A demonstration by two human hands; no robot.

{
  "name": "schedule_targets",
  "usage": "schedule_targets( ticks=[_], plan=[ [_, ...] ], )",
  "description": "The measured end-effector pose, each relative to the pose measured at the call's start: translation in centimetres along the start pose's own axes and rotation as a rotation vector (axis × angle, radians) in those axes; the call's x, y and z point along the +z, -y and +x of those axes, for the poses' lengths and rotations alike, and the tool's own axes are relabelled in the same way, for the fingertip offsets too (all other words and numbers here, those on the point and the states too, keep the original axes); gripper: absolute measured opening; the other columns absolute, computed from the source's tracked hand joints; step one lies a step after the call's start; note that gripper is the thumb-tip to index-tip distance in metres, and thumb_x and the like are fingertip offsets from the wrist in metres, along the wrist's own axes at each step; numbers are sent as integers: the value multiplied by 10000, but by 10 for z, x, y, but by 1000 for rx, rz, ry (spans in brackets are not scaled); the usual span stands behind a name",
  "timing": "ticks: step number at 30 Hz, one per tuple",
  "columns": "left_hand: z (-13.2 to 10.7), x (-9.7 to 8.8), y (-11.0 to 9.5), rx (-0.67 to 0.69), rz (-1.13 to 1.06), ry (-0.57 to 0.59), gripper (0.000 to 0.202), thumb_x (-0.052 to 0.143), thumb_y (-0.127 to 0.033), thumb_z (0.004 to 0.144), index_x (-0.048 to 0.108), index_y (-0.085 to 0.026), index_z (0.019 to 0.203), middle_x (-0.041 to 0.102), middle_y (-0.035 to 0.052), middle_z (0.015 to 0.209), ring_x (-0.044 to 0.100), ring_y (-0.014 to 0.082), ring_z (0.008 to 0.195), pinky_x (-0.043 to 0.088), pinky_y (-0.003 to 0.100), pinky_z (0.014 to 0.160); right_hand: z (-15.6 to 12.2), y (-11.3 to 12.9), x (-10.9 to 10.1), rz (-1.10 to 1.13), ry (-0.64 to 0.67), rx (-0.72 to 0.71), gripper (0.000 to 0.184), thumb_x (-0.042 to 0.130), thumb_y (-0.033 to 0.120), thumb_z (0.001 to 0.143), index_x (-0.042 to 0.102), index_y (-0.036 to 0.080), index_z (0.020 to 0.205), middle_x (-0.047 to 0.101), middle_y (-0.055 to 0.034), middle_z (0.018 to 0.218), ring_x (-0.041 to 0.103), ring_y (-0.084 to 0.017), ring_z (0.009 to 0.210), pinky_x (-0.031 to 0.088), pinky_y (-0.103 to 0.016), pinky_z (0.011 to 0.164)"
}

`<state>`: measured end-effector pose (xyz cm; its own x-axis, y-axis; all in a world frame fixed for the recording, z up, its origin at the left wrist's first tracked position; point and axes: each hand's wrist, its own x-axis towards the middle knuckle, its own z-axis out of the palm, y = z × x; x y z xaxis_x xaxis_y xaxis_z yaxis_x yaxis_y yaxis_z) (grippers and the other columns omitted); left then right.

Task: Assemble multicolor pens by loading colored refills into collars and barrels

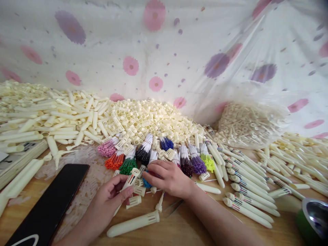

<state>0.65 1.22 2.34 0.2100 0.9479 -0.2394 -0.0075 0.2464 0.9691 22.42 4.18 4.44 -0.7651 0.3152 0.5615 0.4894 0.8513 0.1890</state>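
A sheet [164, 51] hung behind the table [176, 234]. At left lay a phone [51, 201], with heaped barrels [64, 119] behind. In the centre, refill bundles [143, 150] stood before a mound of sleeves [151, 118]; a loose barrel [133, 223] lay in front. At right lay rowed pens [254, 197], between a bag of parts [251, 123] behind and a bowl [304, 227] at front right.

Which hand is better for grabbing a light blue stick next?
Probably the right hand: it is right at the light blue sticks, though whether it grips one is hidden. The left hand is busy holding a cream slotted pen barrel.
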Motion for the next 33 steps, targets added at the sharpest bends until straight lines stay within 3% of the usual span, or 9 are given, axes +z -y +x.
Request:
schedule_targets(
  ticks=[3,10,14,17,20,24,27,30,33],
  plan=[
    [0,0,0,-37,-19,14,311,751,-415,650,681,-190,852,647,-45,596,579,123,565,503,197,533,3,8,1,39,-99,8,188,428,131,939,611,101,973,664,-82,899,603,-181,866,512,-267,727],
    [-9,12,-6,-203,-70,-25,488,734,-579,574,613,-224,886,685,-23,694,668,190,573,570,296,528,10,21,10,120,-44,-32,228,426,166,948,625,63,986,668,-70,829,615,-167,779,529,-269,702],
    [-11,15,-2,-262,-6,-39,493,683,-576,632,602,-263,1005,737,16,889,712,271,847,585,348,680,12,24,8,96,-82,-10,231,434,167,941,638,59,940,670,-67,806,615,-164,748,531,-261,649],
    [-8,16,-1,-213,110,-54,433,629,-544,699,627,-252,1019,730,33,1055,610,274,1108,506,342,900,17,34,4,136,-129,-73,191,470,147,917,646,79,890,673,-43,796,628,-153,769,546,-242,715],
    [-6,20,-5,-151,150,-44,410,588,-537,736,643,-236,1009,725,31,1070,581,251,1138,439,323,977,19,39,-8,211,-222,-93,172,461,118,910,630,88,895,676,-51,831,642,-146,829,551,-234,785],
    [-6,21,-10,-116,15,142,457,570,-618,727,637,-222,943,712,29,878,680,213,745,559,305,646,17,29,-26,428,-443,367,135,499,125,892,595,156,981,671,-67,905,648,-136,837,569,-248,726],
    [-9,19,-7,-45,-11,206,395,546,-583,782,630,-206,866,617,-22,678,559,111,496,492,217,485,17,17,-29,682,-654,792,127,576,113,832,594,210,913,671,-20,814,665,-135,735,581,-273,658],
    [-11,15,0,-20,71,163,397,547,-573,790,648,-211,918,577,-34,624,509,95,476,451,181,457,20,11,-26,853,-774,955,86,634,146,780,608,200,842,668,-2,728,666,-129,644,578,-262,591],
    [-10,11,6,-24,125,121,480,551,-577,781,624,-239,1114,683,18,782,639,175,715,527,226,618,21,7,-26,912,-849,986,77,660,160,755,626,198,812,672,10,689,659,-119,617,563,-242,562]
  ],
)
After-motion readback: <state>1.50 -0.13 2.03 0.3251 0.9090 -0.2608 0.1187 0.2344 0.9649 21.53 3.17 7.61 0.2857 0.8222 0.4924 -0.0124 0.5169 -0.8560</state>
